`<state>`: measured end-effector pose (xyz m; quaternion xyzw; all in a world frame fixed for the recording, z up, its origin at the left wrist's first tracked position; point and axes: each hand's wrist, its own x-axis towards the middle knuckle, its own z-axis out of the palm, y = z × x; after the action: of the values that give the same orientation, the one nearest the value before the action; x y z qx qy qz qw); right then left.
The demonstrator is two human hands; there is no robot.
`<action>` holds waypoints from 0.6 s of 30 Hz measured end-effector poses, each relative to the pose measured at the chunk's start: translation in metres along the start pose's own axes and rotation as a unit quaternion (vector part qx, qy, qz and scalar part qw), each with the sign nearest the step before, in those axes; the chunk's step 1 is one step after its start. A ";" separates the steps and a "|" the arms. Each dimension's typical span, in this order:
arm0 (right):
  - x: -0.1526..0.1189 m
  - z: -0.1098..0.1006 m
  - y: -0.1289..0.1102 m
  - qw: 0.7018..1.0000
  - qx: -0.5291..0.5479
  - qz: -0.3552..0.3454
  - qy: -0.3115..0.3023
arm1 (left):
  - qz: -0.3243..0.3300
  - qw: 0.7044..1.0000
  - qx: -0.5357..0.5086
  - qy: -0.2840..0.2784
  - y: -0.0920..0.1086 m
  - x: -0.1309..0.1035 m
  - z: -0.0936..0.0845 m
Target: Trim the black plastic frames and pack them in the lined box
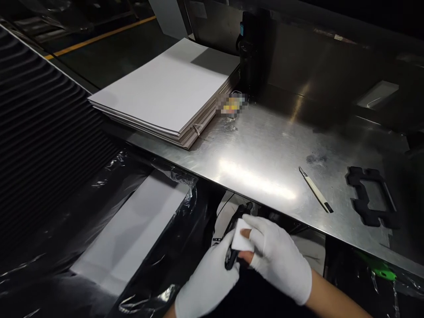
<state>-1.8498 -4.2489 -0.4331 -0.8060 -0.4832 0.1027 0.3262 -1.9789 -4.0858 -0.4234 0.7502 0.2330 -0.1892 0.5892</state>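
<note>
White gloves cover both of my hands, which meet in front of my body just off the metal table's front edge. My left hand point(212, 274) is wrapped round a black object point(231, 259), mostly hidden by the fingers. In my right hand point(280, 256), two bare fingertips press on a small white block point(242, 236) that lies against the black object. What the black object is cannot be made out.
The metal table point(265, 145) bears a stack of white sheets point(168, 84), a craft knife point(314, 190) and a black frame-shaped part point(372, 196). A white board point(132, 234) lies on black plastic at the left. A green object point(382, 270) is at the lower right.
</note>
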 end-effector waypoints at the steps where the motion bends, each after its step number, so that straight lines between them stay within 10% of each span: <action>1: 0.001 0.001 -0.001 1.000 0.001 0.004 -0.002 | -0.003 1.000 -0.003 -0.001 0.000 -0.001 -0.001; 18: 0.009 0.015 -0.002 0.998 -0.048 0.032 0.003 | -0.048 0.999 0.007 0.005 -0.008 -0.002 -0.005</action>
<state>-1.8533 -4.2343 -0.4420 -0.8361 -0.4606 0.0868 0.2850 -1.9853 -4.0798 -0.4276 0.7430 0.2706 -0.2151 0.5731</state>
